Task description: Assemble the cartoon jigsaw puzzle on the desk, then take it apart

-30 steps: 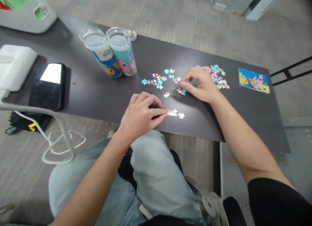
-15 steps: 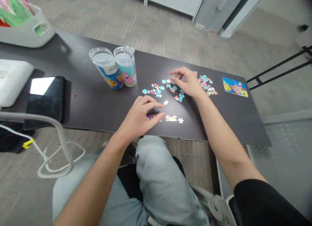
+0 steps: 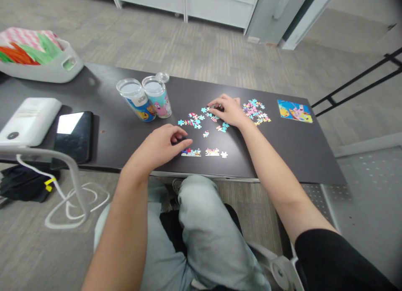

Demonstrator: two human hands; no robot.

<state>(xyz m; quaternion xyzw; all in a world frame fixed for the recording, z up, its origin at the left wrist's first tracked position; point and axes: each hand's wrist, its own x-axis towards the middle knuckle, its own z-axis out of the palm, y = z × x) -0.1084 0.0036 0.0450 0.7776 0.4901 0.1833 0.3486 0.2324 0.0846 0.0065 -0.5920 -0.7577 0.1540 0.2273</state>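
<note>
My left hand (image 3: 160, 145) is by the left end of a joined strip of puzzle pieces (image 3: 191, 153). Its fingers are bent and the thumb points right, with nothing between them. Over a loose scatter of puzzle pieces (image 3: 194, 121) reaches my right hand (image 3: 228, 111), fingers curved down and thumb apart. It hides some pieces, and I see none gripped. A shorter joined strip (image 3: 212, 152) and a single piece (image 3: 224, 155) lie to the right of the first strip. One piece (image 3: 206, 134) sits alone between scatter and strips.
A pile of puzzle pieces (image 3: 256, 111) and a picture card (image 3: 294, 111) lie to the right. Two printed cups (image 3: 141, 104) (image 3: 160, 100) stand behind, near a clear lid (image 3: 162, 77). Leftward are a black tablet-like device (image 3: 73, 136), a white box (image 3: 29, 121) and a basket (image 3: 59, 71).
My left hand has moved left, uncovering the longer strip. My right hand has lowered slightly over the loose pieces. The camera view has shifted a little.
</note>
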